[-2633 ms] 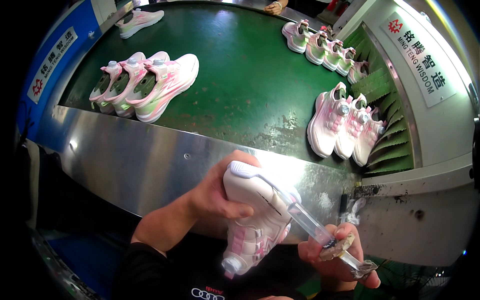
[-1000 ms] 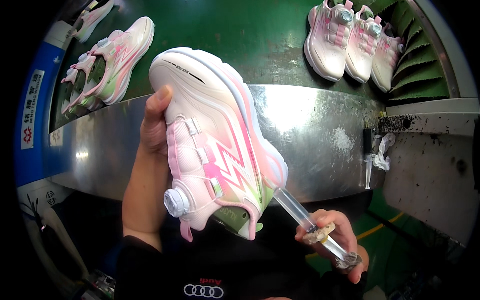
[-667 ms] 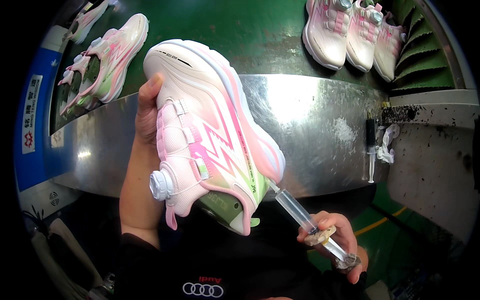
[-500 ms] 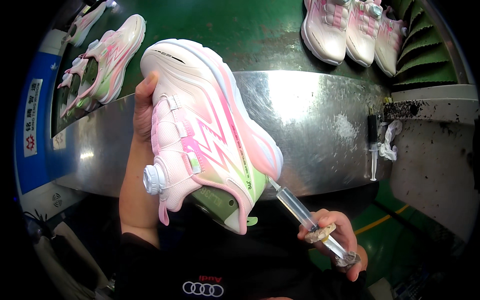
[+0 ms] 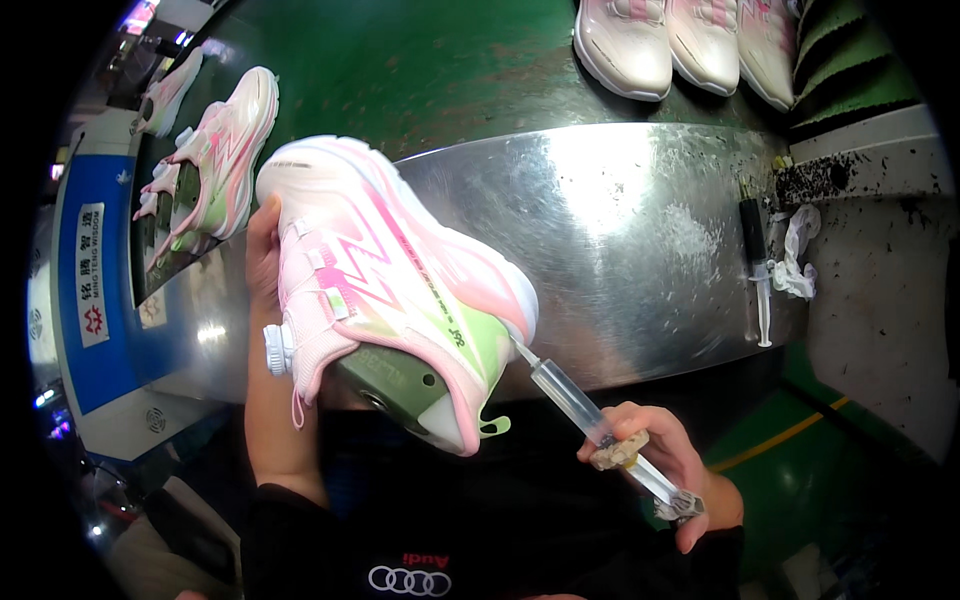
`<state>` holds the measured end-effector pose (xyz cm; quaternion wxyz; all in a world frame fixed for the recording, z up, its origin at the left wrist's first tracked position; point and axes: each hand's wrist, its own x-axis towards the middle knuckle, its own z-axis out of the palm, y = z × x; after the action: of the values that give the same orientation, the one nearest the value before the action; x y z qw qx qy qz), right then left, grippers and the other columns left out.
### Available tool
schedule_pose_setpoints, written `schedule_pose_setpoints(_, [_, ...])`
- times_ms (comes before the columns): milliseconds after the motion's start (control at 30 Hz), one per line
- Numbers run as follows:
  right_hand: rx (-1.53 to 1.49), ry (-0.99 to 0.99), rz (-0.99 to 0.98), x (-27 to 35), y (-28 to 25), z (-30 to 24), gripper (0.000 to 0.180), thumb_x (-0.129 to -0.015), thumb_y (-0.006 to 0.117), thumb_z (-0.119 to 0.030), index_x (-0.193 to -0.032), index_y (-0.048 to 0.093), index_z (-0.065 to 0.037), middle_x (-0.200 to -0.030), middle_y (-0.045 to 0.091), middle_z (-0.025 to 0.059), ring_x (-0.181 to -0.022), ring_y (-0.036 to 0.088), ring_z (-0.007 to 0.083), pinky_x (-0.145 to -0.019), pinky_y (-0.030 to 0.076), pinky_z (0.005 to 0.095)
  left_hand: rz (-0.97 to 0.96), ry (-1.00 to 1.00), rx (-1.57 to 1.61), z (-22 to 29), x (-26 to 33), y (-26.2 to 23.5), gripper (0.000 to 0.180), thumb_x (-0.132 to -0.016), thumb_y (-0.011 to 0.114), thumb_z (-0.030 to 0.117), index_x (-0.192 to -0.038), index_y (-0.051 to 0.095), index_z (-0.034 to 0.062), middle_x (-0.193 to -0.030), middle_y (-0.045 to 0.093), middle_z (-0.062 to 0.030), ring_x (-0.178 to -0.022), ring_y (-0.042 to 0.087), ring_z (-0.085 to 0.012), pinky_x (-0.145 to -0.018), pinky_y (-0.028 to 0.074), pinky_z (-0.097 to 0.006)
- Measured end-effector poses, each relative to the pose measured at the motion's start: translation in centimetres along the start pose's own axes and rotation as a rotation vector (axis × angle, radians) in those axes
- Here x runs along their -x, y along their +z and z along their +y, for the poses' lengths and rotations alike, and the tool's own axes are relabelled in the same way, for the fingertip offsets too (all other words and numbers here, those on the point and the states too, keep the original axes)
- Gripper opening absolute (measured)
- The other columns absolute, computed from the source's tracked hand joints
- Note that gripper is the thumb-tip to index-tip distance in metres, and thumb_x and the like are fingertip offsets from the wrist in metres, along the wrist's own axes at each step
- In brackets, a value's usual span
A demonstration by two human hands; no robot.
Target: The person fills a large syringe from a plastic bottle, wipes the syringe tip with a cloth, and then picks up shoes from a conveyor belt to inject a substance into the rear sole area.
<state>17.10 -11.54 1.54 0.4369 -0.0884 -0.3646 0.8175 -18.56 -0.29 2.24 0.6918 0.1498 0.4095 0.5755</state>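
My left hand [image 5: 264, 250] grips a pink, white and green sneaker [image 5: 400, 265] by its forefoot; most of its fingers are hidden behind the shoe. The sneaker is held tilted on its side, toe up and left, with a white lacing dial at the tongue. A dark green shoe last [image 5: 395, 385] fills its opening. My right hand [image 5: 665, 450] is closed around a clear syringe [image 5: 570, 393] with wrapped padding at its flange and plunger end. The syringe tip meets the seam between upper and sole at the heel.
Beyond stands a metal plate [image 5: 620, 240] on a green bench. Similar sneakers stand at the far left [image 5: 225, 150] and several at the far right [image 5: 625, 50]. A black-and-clear syringe [image 5: 758, 270] and crumpled white tissue [image 5: 797, 250] lie by the right edge. Green flaps [image 5: 860, 70] hang beside them.
The sneaker has rotated and sits slightly lower and left in view. The syringe has moved left with it, its tip still at the heel seam. My view has shifted as well.
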Motion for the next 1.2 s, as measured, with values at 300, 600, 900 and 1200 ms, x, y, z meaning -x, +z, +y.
schedule_pose_setpoints(300, [-0.026,-0.013,0.003,-1.0,-0.9,1.4,0.109,-0.057,0.085,-0.045,-0.133,0.026,0.006,-0.121,0.040,0.0124,-0.109,0.044,0.0164,-0.095,0.034,0.0298,-0.102,0.041,-0.580,2.6,5.3,-4.9,0.059,-0.085,0.054,0.039,-0.126,0.042,-0.0024,-0.118,0.055,-0.0212,-0.105,0.057,-0.0318,-0.093,0.046,-0.045])
schedule_pose_setpoints(600, [0.164,0.019,-0.046,-1.1,-0.9,3.2,0.108,-0.054,0.085,-0.044,-0.134,0.028,0.002,-0.113,0.039,0.0054,-0.087,0.036,0.0096,-0.075,0.030,0.0226,0.222,-0.015,-0.662,0.7,10.6,-4.5,0.043,-0.093,0.046,0.027,-0.123,0.043,-0.0046,-0.118,0.053,-0.0197,-0.103,0.058,-0.0304,-0.080,0.057,-0.038])
schedule_pose_setpoints(900, [0.211,0.054,-0.006,-0.8,0.5,2.9,0.106,-0.057,0.085,-0.042,-0.133,0.028,0.005,-0.119,0.040,0.0144,-0.110,0.044,0.0209,-0.094,0.035,0.0323,0.103,-0.251,-0.229,-2.7,15.6,-4.9,0.066,-0.089,0.056,0.025,-0.139,0.023,-0.0019,-0.136,0.040,-0.0208,-0.122,0.046,-0.0306,-0.103,0.039,-0.042])
schedule_pose_setpoints(1200, [0.231,0.058,-0.001,-1.7,2.8,1.6,0.107,-0.054,0.086,-0.040,-0.133,0.026,0.002,-0.115,0.042,0.0070,-0.085,0.035,0.0099,-0.079,0.029,0.0228,-0.032,-0.341,0.008,-6.0,16.8,-1.9,0.089,-0.069,0.067,0.004,-0.142,0.017,-0.0027,-0.139,0.038,-0.0201,-0.127,0.042,-0.0309,-0.107,0.032,-0.043])
